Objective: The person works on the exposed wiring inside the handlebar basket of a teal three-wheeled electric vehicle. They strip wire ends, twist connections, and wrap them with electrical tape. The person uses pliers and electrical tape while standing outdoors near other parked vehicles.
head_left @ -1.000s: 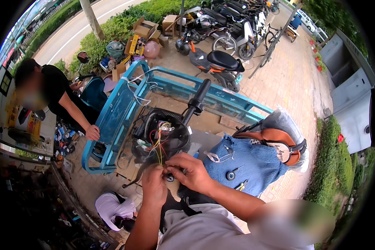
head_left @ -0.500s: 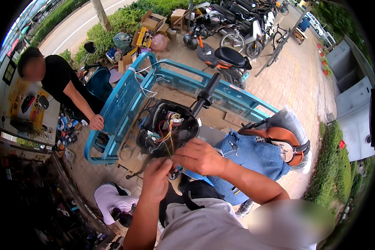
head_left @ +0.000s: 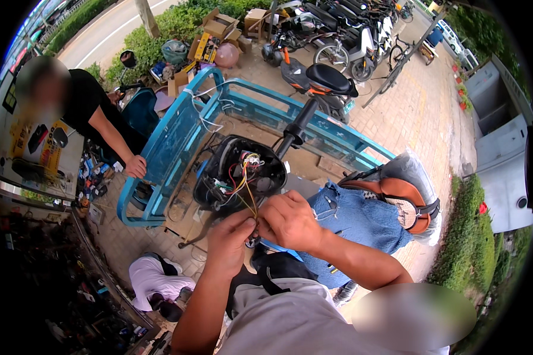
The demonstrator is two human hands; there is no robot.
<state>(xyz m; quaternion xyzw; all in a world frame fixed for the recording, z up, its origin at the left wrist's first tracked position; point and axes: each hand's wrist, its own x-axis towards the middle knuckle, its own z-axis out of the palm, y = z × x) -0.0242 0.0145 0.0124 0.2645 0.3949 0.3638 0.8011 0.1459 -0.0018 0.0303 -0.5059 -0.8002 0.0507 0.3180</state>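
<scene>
Head view. The person's bare left hand (head_left: 226, 238) and bare right hand (head_left: 290, 222) meet in front of the body, fingertips almost touching. The thin, yellow, plastic-coated wires (head_left: 250, 199) run down from an open black plastic handlebar housing (head_left: 205, 192) and reach the narrow space between the two sets of fingertips. On the left, thumb and forefinger are pressed together on the lower part of the wires. On the right, thumb and curled fingers are closed on the same stretch, just beside the left fingertips — the wire ends themselves are hidden by the fingers.

The housing lies just beyond the hands, its hollow side facing up, with red, white and yellow wiring exposed inside. A black cylindrical handlebar grip (head_left: 301, 121) projects from its far right side. To the right of the right hand, a blue fabric cover (head_left: 364, 219) lies beside a brown-and-black padded seat (head_left: 385, 194).

Behind the housing stands a blue metal cargo bed (head_left: 177, 137) with railed sides. A co-worker's bare hand (head_left: 136, 167) rests on its left rail — well apart from the wires. At lower left, a person in a pale lilac top (head_left: 159, 280) is bent low near the paving.
</scene>
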